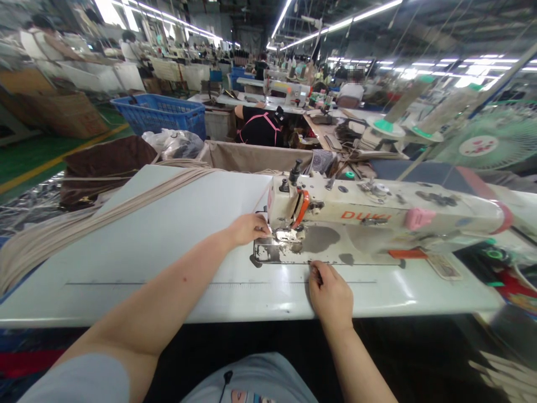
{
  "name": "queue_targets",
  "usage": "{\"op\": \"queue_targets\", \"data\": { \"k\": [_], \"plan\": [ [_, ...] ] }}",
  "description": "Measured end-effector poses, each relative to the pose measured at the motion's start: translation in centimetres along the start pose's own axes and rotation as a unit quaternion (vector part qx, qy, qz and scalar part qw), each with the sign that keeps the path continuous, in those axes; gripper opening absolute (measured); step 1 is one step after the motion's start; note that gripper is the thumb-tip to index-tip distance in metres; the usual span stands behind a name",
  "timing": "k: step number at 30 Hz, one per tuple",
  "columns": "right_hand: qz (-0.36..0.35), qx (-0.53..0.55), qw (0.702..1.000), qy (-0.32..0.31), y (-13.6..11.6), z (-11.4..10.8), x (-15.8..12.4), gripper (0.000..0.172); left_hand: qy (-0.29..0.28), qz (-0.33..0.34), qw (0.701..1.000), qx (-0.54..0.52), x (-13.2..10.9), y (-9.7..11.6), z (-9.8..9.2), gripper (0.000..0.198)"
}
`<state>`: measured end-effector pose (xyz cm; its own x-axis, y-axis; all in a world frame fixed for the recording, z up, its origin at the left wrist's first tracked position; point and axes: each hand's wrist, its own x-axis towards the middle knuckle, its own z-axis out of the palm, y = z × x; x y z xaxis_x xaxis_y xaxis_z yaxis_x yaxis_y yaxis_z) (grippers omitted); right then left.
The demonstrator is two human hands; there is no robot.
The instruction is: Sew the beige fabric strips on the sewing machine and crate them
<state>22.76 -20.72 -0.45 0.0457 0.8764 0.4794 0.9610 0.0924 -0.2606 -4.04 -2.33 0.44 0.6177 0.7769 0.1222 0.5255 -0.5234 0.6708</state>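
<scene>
A white sewing machine with orange lettering stands on a pale table. My left hand reaches to its needle end, with the fingertips pinched together beside the presser foot. Whatever those fingers may hold is too small to make out. Just in front of the worn metal bed, my right hand rests on the table with its fingers curled and the thumb against them. Anything inside that grip is hidden.
A bundle of long beige strips lies over the table's left side. Behind stand a beige fabric bin and a blue crate. Thread cones and a green fan are at the right. A co-worker bends down beyond the bin.
</scene>
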Motion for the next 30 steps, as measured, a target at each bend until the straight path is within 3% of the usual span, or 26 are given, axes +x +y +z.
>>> {"op": "queue_targets", "data": {
  "k": [7, 16, 30],
  "plan": [
    [0.001, 0.001, 1.0, 0.004, -0.1, -0.1, 0.0, 0.022, 0.018, -0.053, 0.998, -0.001, -1.1, 1.7, 0.6, 0.014],
    [0.005, 0.0, 1.0, 0.007, -0.3, -0.2, 0.0, 0.021, 0.077, -0.123, 0.988, 0.05, -3.4, 4.9, 2.6, 0.012],
    [0.016, -0.002, 1.0, 0.002, -0.4, 0.0, -0.1, 0.022, 0.105, -0.269, 0.956, 0.051, -4.1, 10.6, 5.5, 0.014]
  ]
}}
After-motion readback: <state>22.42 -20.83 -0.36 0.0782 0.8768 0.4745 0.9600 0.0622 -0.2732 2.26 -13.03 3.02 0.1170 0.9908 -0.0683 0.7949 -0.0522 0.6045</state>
